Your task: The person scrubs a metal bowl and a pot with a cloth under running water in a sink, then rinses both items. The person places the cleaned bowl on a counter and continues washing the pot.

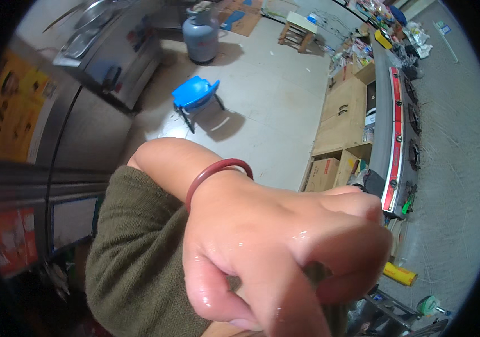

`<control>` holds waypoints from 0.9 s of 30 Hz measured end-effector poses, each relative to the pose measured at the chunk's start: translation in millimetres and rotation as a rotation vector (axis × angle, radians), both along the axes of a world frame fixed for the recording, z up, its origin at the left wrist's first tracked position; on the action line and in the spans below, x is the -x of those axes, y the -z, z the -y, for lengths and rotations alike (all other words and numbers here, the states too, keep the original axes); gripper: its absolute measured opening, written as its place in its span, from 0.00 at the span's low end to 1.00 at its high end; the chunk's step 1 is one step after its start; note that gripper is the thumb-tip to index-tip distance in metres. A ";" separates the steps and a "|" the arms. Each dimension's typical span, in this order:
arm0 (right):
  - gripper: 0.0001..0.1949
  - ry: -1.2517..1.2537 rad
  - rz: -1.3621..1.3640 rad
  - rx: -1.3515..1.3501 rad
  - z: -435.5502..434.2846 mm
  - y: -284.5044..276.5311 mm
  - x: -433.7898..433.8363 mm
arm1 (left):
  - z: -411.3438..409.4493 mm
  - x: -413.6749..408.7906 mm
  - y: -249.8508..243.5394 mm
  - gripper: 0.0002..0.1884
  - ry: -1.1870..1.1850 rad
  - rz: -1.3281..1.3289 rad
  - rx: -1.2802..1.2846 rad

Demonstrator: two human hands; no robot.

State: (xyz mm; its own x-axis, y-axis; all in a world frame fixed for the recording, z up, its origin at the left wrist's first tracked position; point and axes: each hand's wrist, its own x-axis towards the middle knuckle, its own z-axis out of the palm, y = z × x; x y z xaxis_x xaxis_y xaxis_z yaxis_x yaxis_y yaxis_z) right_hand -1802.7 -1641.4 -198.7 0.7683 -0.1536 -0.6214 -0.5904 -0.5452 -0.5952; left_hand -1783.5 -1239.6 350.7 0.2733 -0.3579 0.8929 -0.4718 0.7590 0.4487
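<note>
My left hand (pixel 265 236) fills the lower middle of the view, very near the camera, its back towards me. The skin looks wet. Its fingers are bent and point right and down; the palm side is hidden, so whether they grip anything cannot be told. A dark red bangle (pixel 212 172) circles the wrist, and an olive knitted sleeve (pixel 138 257) is pushed up the arm. A strip of skin shows at the bottom edge beneath the thumb; which body part it is stays unclear. My right hand cannot be made out.
A blue chair (pixel 195 92) stands on the tiled floor beyond my wrist, with a grey gas cylinder (pixel 201 38) behind it. A wooden stool (pixel 299 31) is farther back. Wooden cabinets (pixel 341 109) and a gas stove (pixel 396 139) line the right; metal cabinets (pixel 88 122) stand left.
</note>
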 end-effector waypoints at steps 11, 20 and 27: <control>0.11 0.138 -0.424 0.132 43.9 24.0 -164.7 | 10.6 -371.3 12.1 0.07 0.082 0.178 -0.173; 0.12 -0.223 0.256 0.246 61.5 -15.0 -766.4 | -133.3 -618.7 371.5 0.15 -1.254 -1.141 -1.324; 0.09 -0.141 0.560 -0.420 -149.1 -134.1 -1091.0 | -260.8 -409.8 553.5 0.18 -0.744 -2.075 -1.805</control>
